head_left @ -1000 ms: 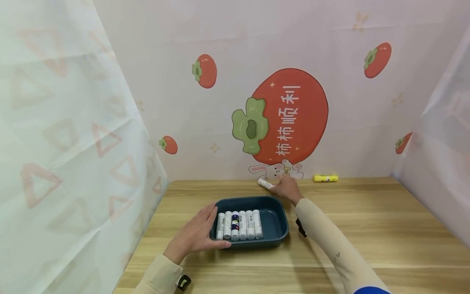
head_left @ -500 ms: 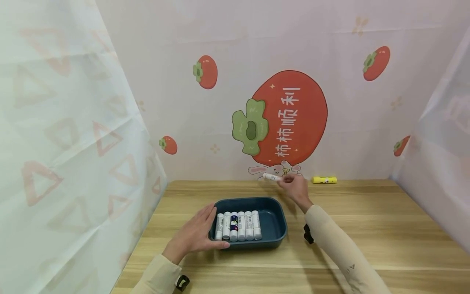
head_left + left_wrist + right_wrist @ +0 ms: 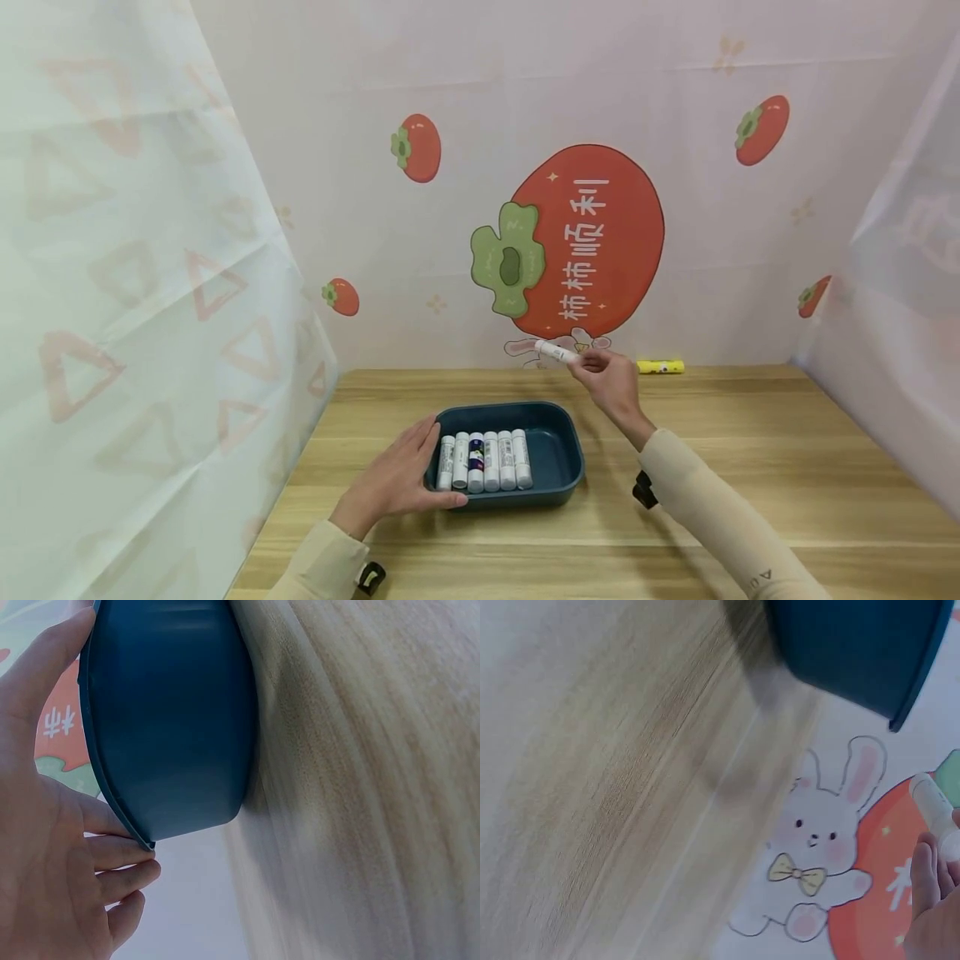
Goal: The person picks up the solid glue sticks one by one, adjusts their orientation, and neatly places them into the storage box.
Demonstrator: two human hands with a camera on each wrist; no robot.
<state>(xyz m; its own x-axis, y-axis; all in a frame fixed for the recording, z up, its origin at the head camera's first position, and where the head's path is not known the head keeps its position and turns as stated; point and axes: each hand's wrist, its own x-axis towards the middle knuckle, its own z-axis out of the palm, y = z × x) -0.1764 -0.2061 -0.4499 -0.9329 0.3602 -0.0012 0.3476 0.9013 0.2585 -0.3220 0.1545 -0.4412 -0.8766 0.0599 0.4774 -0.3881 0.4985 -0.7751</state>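
A white glue stick (image 3: 556, 351) is pinched between the thumb and fingers of my right hand (image 3: 613, 387), raised beyond the tray's far right corner. It slants, with its capped end to the upper left. The dark blue tray (image 3: 558, 479) stands on the table. Side by side in its left part lie several white glue sticks (image 3: 507, 460) and a navy-labelled one (image 3: 476, 461). My left hand (image 3: 396, 477) spans the tray's left end, its thumb on the near rim and its fingers at the far left corner. The left wrist view shows this hand's fingertips (image 3: 150, 870) at the rim.
A yellow glue stick (image 3: 661, 367) lies at the table's back edge, right of my right hand. The wooden table (image 3: 720, 467) ends at a back sheet (image 3: 420, 250) printed with persimmons and a rabbit. Pale sheets hang on both sides.
My right hand has lifted the white glue stick from the table near the back edge and drawn slightly right and towards me. My left hand stays at the tray.
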